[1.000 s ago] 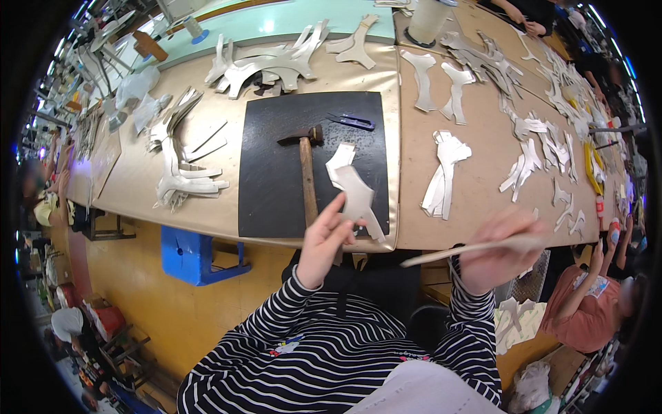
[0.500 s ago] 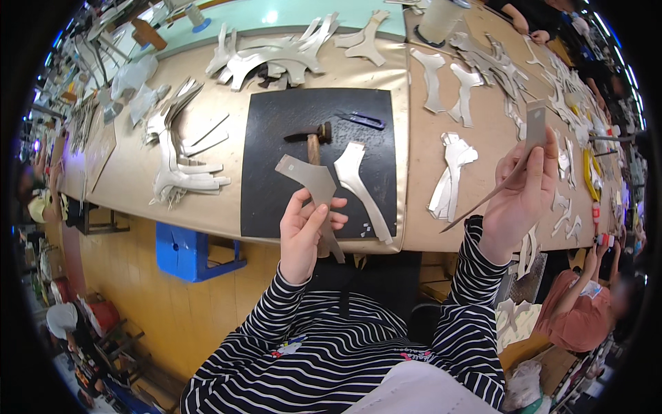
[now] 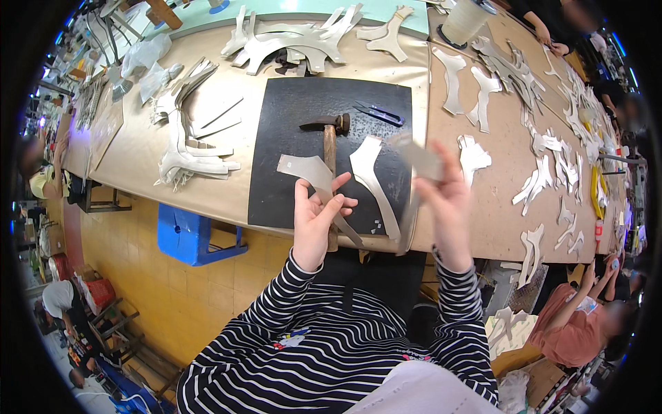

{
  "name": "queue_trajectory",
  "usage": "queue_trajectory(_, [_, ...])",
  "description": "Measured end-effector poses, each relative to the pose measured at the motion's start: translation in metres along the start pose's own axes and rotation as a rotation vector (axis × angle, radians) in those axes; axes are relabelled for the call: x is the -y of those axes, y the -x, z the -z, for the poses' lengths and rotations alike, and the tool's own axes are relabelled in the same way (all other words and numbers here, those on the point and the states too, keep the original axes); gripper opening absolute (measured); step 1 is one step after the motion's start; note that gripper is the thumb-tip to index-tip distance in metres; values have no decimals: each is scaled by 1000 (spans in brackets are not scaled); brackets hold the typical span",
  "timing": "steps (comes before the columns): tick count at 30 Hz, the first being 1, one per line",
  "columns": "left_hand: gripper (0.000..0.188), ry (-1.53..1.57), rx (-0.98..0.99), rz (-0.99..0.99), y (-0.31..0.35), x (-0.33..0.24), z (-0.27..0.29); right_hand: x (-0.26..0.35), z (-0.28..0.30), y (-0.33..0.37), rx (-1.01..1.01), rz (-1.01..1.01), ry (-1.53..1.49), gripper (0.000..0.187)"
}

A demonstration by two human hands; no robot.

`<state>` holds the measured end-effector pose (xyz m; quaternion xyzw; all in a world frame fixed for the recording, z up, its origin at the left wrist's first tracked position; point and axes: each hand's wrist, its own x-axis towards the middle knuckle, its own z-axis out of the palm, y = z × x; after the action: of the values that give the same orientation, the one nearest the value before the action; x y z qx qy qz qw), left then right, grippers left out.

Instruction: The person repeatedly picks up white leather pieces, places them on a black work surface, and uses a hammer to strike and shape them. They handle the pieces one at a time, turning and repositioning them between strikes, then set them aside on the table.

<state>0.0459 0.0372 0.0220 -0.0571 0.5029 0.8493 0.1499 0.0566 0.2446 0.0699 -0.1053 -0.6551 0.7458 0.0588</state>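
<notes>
My left hand (image 3: 314, 222) is closed on a flat grey cut-out piece (image 3: 303, 167), its forked wide end up and its narrow tail hanging below. To the right, my right hand (image 3: 452, 210) grips a similar grey cut-out piece (image 3: 422, 160), both smeared by motion. Beneath and beyond the hands lies a black mat (image 3: 286, 114). On it are a hammer (image 3: 331, 148) with a wooden handle, partly hidden by my left hand, a pair of dark blue thread snips (image 3: 380, 115), and a pale forked piece (image 3: 372, 181) that neither hand touches. Tiny white scraps lie near the mat's front edge.
Stacked pale pieces (image 3: 181, 155) lie left of the mat, and more (image 3: 293, 40) lie behind it. Further cut pieces (image 3: 485, 96) spread over the table's right side, with a thread cone (image 3: 465, 24) at the back. A blue stool (image 3: 186, 234) stands front left. Co-workers sit at right.
My right hand has swung left and inward with its grey piece, toward the mat's right edge. The left hand keeps its piece at about the same place. The whole view has shifted slightly.
</notes>
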Motion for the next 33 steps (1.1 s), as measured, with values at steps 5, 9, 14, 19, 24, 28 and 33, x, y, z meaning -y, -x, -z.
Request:
queue_trajectory(5, [49,-27,-8,-13,1,0,2,-64,-22,-4,91,-48,599,51])
queue_trajectory(9, [49,-64,-32,-25,1,2,5,-81,-28,3,-14,172,845,41])
queue_trajectory(14, [49,-50,-27,-8,1,9,4,-83,-36,6,-56,220,874,27])
queue_trajectory(19, [47,-62,-27,-27,1,11,5,-87,-38,9,-48,322,833,17])
queue_trajectory(24, [42,-50,-73,-41,0,13,2,-89,-28,17,-49,43,339,15])
queue_trajectory(28, [25,-52,-4,-37,-11,22,-10,-75,-12,30,-105,42,-151,19])
queue_trajectory(33, [18,-510,10,-182,-28,35,-22,-44,22,46,-320,54,-192,15])
